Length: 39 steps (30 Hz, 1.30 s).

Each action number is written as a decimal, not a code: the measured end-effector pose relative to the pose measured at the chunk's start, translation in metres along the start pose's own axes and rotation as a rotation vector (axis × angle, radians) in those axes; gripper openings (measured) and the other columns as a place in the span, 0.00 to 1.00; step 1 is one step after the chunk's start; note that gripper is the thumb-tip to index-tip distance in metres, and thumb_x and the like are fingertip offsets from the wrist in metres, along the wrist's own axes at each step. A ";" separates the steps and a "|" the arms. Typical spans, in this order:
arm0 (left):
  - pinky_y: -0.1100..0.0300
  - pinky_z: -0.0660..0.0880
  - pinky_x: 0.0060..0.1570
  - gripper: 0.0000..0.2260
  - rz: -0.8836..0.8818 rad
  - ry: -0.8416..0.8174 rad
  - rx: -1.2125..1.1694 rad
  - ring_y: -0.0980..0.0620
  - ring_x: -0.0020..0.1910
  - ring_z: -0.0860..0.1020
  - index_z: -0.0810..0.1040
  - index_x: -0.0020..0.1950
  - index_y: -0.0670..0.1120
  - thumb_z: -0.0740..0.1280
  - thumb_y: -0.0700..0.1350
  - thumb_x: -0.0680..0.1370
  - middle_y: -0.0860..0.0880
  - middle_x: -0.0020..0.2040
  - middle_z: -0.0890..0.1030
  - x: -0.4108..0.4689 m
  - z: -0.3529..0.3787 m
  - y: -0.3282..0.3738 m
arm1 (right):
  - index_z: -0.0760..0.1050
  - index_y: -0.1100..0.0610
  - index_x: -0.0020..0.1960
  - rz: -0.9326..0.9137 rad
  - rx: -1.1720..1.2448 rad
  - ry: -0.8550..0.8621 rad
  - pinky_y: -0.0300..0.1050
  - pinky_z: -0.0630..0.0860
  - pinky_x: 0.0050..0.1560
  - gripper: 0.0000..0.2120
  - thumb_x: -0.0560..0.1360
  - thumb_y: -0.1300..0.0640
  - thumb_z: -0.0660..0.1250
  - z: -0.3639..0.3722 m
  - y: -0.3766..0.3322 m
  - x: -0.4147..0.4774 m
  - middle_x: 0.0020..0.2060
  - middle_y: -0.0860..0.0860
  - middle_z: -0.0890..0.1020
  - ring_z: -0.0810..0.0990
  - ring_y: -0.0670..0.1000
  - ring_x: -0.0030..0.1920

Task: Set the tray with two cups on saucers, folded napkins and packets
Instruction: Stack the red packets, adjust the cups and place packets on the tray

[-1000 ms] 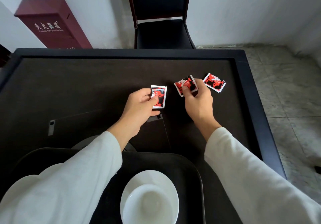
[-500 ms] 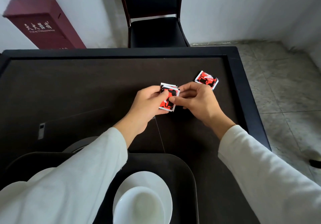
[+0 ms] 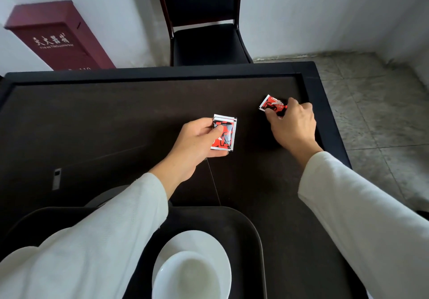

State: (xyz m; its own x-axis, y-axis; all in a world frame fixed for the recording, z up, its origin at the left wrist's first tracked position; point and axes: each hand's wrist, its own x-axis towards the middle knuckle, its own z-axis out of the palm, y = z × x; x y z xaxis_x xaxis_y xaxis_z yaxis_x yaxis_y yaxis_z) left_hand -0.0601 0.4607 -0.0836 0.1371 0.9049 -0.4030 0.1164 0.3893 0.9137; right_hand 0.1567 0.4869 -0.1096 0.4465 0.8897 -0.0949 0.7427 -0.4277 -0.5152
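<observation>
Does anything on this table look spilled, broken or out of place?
Nothing spilled or broken. The only thing askew is the packet the right hand grips, tilted near the right edge of the table. The left hand holds a neat stack of packets; the cup sits upright on its saucer.

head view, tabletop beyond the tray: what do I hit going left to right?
small grey tag set in the table → left hand → stacked packets in its grip → single packet → right hand pinching it
</observation>
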 end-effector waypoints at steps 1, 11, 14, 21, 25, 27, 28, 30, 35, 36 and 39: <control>0.59 0.84 0.40 0.07 0.002 0.002 0.000 0.56 0.48 0.87 0.80 0.59 0.52 0.69 0.42 0.82 0.51 0.51 0.86 0.000 0.000 0.000 | 0.74 0.62 0.61 -0.005 -0.007 -0.008 0.48 0.69 0.54 0.24 0.78 0.42 0.68 0.000 -0.001 0.001 0.60 0.63 0.74 0.77 0.64 0.58; 0.59 0.84 0.41 0.10 0.004 0.001 0.018 0.56 0.49 0.87 0.81 0.64 0.47 0.69 0.42 0.82 0.50 0.53 0.86 0.000 0.007 -0.004 | 0.75 0.54 0.63 0.002 0.335 0.130 0.39 0.69 0.56 0.14 0.78 0.55 0.69 0.001 0.004 -0.007 0.57 0.52 0.77 0.78 0.53 0.57; 0.60 0.83 0.39 0.11 -0.004 0.019 0.006 0.58 0.48 0.87 0.81 0.64 0.46 0.69 0.42 0.82 0.50 0.52 0.86 -0.001 0.007 -0.004 | 0.79 0.49 0.57 0.005 0.534 0.104 0.37 0.76 0.47 0.08 0.78 0.53 0.69 -0.003 0.003 -0.012 0.43 0.43 0.80 0.82 0.47 0.45; 0.61 0.82 0.36 0.09 -0.042 0.056 -0.118 0.58 0.41 0.87 0.81 0.45 0.56 0.69 0.44 0.82 0.50 0.47 0.85 -0.015 0.006 0.010 | 0.81 0.51 0.57 -0.243 0.963 -0.193 0.38 0.80 0.38 0.13 0.73 0.57 0.77 -0.030 -0.015 -0.026 0.42 0.49 0.85 0.86 0.47 0.44; 0.60 0.83 0.37 0.09 -0.089 0.022 -0.218 0.51 0.45 0.88 0.83 0.50 0.52 0.64 0.47 0.85 0.50 0.44 0.89 -0.035 0.004 0.026 | 0.80 0.54 0.47 -0.386 0.789 -0.282 0.42 0.80 0.36 0.10 0.70 0.54 0.80 -0.042 -0.020 -0.044 0.41 0.51 0.87 0.87 0.49 0.42; 0.59 0.83 0.38 0.08 -0.093 -0.007 -0.228 0.51 0.47 0.88 0.82 0.52 0.52 0.63 0.46 0.85 0.51 0.45 0.89 -0.045 0.003 0.031 | 0.82 0.54 0.43 -0.450 0.708 -0.285 0.46 0.81 0.39 0.09 0.70 0.53 0.80 -0.047 -0.024 -0.056 0.40 0.50 0.87 0.86 0.48 0.41; 0.59 0.83 0.39 0.07 -0.094 -0.018 -0.238 0.50 0.48 0.88 0.82 0.52 0.53 0.63 0.46 0.85 0.51 0.45 0.89 -0.051 0.002 0.033 | 0.83 0.54 0.42 -0.482 0.684 -0.279 0.48 0.83 0.42 0.08 0.70 0.53 0.80 -0.051 -0.026 -0.062 0.40 0.49 0.87 0.86 0.48 0.42; 0.58 0.84 0.40 0.07 -0.094 -0.033 -0.257 0.49 0.48 0.88 0.82 0.52 0.53 0.64 0.46 0.85 0.50 0.46 0.89 -0.064 0.000 0.036 | 0.84 0.53 0.42 -0.532 0.660 -0.260 0.49 0.84 0.45 0.07 0.71 0.53 0.80 -0.059 -0.032 -0.074 0.40 0.48 0.87 0.87 0.49 0.43; 0.52 0.85 0.47 0.09 -0.080 -0.080 -0.326 0.44 0.53 0.87 0.83 0.59 0.49 0.64 0.46 0.84 0.44 0.55 0.88 -0.097 -0.007 0.043 | 0.86 0.51 0.45 -0.687 0.535 -0.131 0.36 0.79 0.39 0.04 0.72 0.53 0.79 -0.077 -0.048 -0.107 0.39 0.42 0.86 0.84 0.45 0.38; 0.50 0.85 0.49 0.10 -0.083 -0.089 -0.354 0.43 0.54 0.87 0.83 0.61 0.47 0.64 0.46 0.85 0.43 0.56 0.87 -0.103 -0.009 0.044 | 0.86 0.51 0.46 -0.708 0.517 -0.102 0.34 0.78 0.40 0.05 0.72 0.54 0.79 -0.080 -0.051 -0.113 0.41 0.42 0.86 0.84 0.44 0.38; 0.48 0.84 0.51 0.12 -0.090 -0.091 -0.424 0.42 0.55 0.86 0.82 0.64 0.45 0.64 0.45 0.85 0.41 0.57 0.87 -0.124 -0.013 0.046 | 0.86 0.52 0.48 -0.783 0.457 -0.017 0.35 0.79 0.42 0.06 0.72 0.55 0.79 -0.089 -0.059 -0.134 0.44 0.43 0.87 0.83 0.43 0.41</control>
State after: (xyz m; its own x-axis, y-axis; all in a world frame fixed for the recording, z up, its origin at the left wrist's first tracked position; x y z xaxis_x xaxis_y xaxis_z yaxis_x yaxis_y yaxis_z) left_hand -0.0844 0.3686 0.0095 0.2336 0.8527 -0.4673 -0.2794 0.5192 0.8077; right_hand 0.0974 0.3791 0.0089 -0.1128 0.9033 0.4140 0.5585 0.4022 -0.7254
